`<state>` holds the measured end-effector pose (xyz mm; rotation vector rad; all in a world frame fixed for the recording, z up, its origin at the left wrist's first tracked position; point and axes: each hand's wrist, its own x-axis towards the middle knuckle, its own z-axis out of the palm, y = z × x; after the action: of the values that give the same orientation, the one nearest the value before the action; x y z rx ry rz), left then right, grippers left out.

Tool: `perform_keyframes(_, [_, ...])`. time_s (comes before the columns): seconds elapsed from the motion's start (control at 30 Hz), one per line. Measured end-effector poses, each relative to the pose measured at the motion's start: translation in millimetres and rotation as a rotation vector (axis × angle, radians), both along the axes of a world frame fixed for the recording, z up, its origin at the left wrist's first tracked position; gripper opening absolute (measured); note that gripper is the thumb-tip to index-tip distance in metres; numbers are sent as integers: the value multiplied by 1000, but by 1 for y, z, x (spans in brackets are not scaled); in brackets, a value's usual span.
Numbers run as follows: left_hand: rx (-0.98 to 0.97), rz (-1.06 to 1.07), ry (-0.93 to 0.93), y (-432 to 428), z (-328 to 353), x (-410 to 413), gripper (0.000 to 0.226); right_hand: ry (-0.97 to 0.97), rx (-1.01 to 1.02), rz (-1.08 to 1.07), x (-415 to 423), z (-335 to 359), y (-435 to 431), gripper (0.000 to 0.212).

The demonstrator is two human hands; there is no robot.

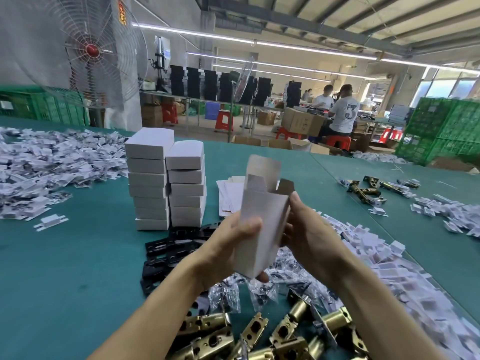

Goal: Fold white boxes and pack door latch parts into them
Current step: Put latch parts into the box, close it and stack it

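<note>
We hold a half-folded white box [262, 224] upright at centre, top flaps open. Left hand [223, 250] grips its lower left side, thumb on the front; right hand [309, 235] pinches the right edge. Finished box stacks [166, 183] at 10 o'clock, brass latch bolts [259, 333] at 6 o'clock.

I'm in a factory packing hall: long green-topped bench [78, 255], big wire-caged fan [91, 50], stacked green plastic crates [446, 131], seated workers [342, 110] among brown cartons [301, 123]
</note>
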<state>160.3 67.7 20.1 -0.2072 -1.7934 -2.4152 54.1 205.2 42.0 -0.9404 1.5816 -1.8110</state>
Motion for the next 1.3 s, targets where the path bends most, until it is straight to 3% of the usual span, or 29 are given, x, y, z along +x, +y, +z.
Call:
perform_keyframes(0.1, [112, 156, -90, 7, 2, -7, 55, 2, -72, -44, 4, -13, -4, 39])
perform_keyframes(0.17, [83, 344, -99, 13, 1, -14, 56, 76, -52, -105, 12, -18, -9, 30])
perform_keyframes(0.27, [-25, 542, -2, 17, -7, -18, 66, 68, -46, -133, 21, -28, -13, 55])
perform_keyframes(0.33, [-126, 585, 62, 18, -12, -19, 72, 38, -40, -105, 26, -32, -15, 73])
perform_keyframes(0.53, [-204, 540, 54, 23, -23, -27, 53, -7, -96, -236, 23, -32, -19, 36])
perform_keyframes(0.63, [-155, 573, 17, 19, -26, -26, 36, 44, -46, -221, 19, -29, -15, 38])
perform_keyframes(0.77, [-34, 562, -20, 11, -27, -24, 36, 261, 265, -149, 1, -13, 8, 32])
perform_keyframes(0.87, [26, 553, -40, 7, -28, -24, 42, 521, 521, -444, -35, -10, 33, 34])
perform_keyframes(1.0, [-23, 526, -32, 9, -28, -26, 24, 824, 1168, -599, -76, -20, 76, 39])
perform_keyframes(1.07, [-28, 507, -22, 10, -28, -26, 19, 870, 1354, -574, -83, -29, 86, 37])
perform_keyframes(1.3, [-6, 479, -31, 7, -32, -28, 38, 838, 1150, -653, -83, -38, 90, 27])
